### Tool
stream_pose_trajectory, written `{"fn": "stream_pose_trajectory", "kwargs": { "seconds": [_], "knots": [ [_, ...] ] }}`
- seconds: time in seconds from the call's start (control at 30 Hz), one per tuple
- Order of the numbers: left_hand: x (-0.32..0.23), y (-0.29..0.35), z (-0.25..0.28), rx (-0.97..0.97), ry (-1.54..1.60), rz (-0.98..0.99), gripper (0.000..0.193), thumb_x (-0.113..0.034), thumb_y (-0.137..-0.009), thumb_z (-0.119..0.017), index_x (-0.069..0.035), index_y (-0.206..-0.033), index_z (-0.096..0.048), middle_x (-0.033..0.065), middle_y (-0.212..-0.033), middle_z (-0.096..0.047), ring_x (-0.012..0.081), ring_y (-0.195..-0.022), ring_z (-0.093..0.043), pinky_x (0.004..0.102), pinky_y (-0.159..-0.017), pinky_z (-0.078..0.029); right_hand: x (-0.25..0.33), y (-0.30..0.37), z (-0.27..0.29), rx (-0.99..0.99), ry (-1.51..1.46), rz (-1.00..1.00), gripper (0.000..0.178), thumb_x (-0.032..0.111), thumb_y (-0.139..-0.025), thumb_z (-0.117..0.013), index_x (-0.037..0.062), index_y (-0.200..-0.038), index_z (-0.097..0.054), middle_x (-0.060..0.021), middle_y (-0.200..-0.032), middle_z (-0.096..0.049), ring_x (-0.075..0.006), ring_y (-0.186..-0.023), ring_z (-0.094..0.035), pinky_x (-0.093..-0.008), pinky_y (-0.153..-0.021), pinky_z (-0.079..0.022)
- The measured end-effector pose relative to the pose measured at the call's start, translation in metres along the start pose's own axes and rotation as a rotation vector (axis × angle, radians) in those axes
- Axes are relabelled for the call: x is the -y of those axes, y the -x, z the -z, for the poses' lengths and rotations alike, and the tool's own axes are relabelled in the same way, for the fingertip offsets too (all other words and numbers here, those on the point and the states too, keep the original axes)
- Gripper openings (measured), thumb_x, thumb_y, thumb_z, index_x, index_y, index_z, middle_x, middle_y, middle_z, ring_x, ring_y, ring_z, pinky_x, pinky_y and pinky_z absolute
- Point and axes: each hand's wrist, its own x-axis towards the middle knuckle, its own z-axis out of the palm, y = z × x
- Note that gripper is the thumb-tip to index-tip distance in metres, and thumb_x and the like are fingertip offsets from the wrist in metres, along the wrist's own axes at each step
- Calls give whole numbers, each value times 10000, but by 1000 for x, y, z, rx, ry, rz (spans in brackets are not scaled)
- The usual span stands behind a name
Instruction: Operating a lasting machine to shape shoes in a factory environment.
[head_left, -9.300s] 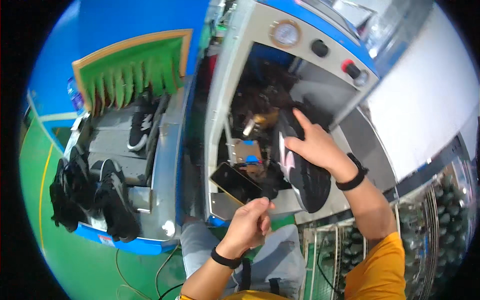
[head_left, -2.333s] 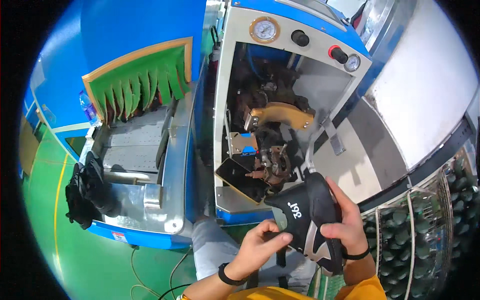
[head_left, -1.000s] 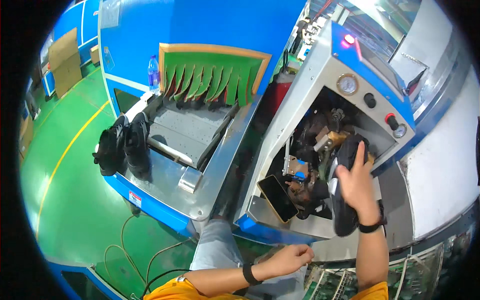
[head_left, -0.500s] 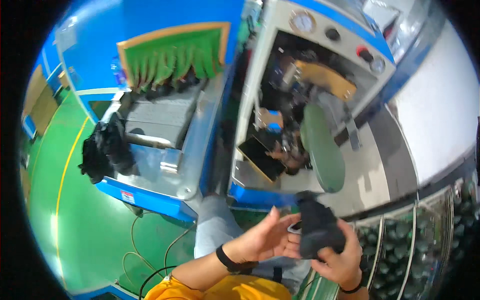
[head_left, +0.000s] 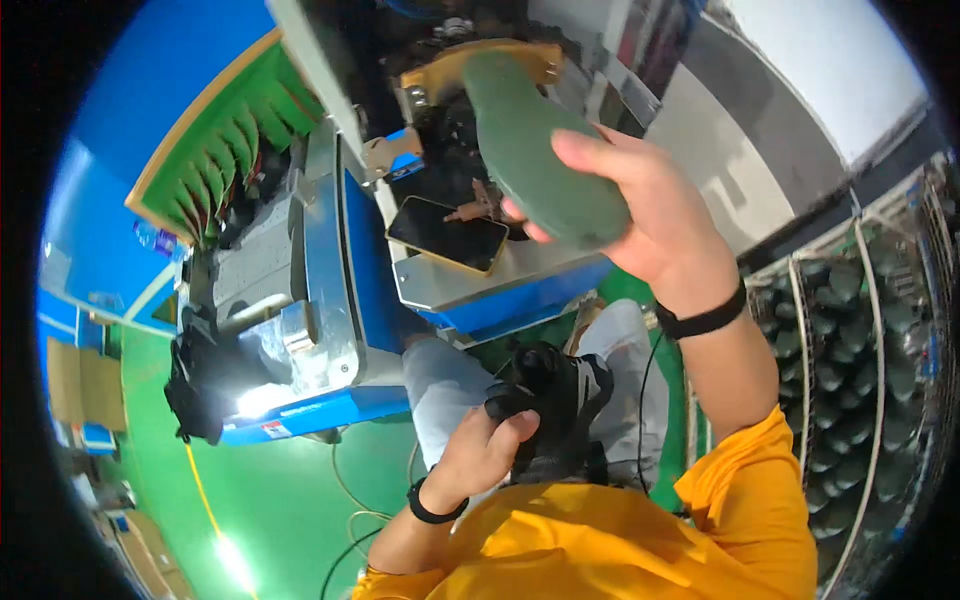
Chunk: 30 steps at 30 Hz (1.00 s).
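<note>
My right hand (head_left: 665,205) is closed round the near end of a green shoe last (head_left: 535,160), thumb on top and fingertips at its left edge. The last's far end lies over a tan curved pad (head_left: 430,78) of the machine; whether it is attached there is hidden. Low over my lap, my left hand (head_left: 478,450) grips a black shoe upper (head_left: 560,405) with white marks on its side. Its fingers are partly hidden behind the upper.
A phone (head_left: 445,238) lies on the machine's metal ledge. To the left stands a blue machine with a green strip curtain (head_left: 235,150), and black uppers (head_left: 195,380) lie at its front corner. A wire rack (head_left: 840,370) of dark green lasts stands at right.
My right hand has let go of the black upper and moved up and forward onto the last. My left hand has brought the upper down to my lap. The view has shifted.
</note>
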Motion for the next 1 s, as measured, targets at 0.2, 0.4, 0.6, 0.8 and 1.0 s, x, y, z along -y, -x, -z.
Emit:
{"fn": "stream_pose_trajectory", "kwargs": {
  "seconds": [0.2,0.4,0.6,0.8,1.0],
  "knots": [
    [44,-12,-19,-2,231,173,464,-166,-858,-599,-2,-1292,-574,58,-1087,-612,162,-974,-556,299,-865,-469,-49,164,122,-261,647,317,975,218,-771,-886,-42,-1550,-359,-121,-1578,-439,-206,-1454,-387,-350,-1215,-242],
    [98,-44,-42,264,-87,42,438,-106,-699,-775,-28,-1098,-612,99,-1047,-598,210,-993,-579,334,-888,-471,-182,366,209,-776,600,-277,797,290,-923,-743,2,-1559,-359,-167,-1494,-526,-231,-1329,-531,-337,-1117,-397],
    [77,-61,-91,457,-449,-65,500,-111,-695,-822,-22,-1132,-594,110,-1139,-601,259,-1142,-546,424,-1097,-388,-348,510,289,-1849,777,-778,690,285,-943,-661,-48,-1490,-402,-329,-1302,-596,-481,-1167,-591,-510,-958,-496],
    [87,-58,-159,33,-325,69,573,-206,-704,-878,-19,-1139,-554,62,-1014,-555,221,-933,-573,324,-863,-464,-403,603,427,-2199,470,-479,523,317,-1027,-563,53,-1470,-471,-203,-1420,-571,-401,-1257,-562,-433,-1084,-415],
    [95,-82,-166,200,-460,-23,564,-251,-705,-867,-33,-1136,-576,79,-1020,-585,237,-972,-595,335,-844,-472,-412,608,520,-2216,238,-68,520,318,-1088,-459,42,-1524,-394,-183,-1534,-437,-326,-1349,-476,-410,-1093,-430]
  ]
}}
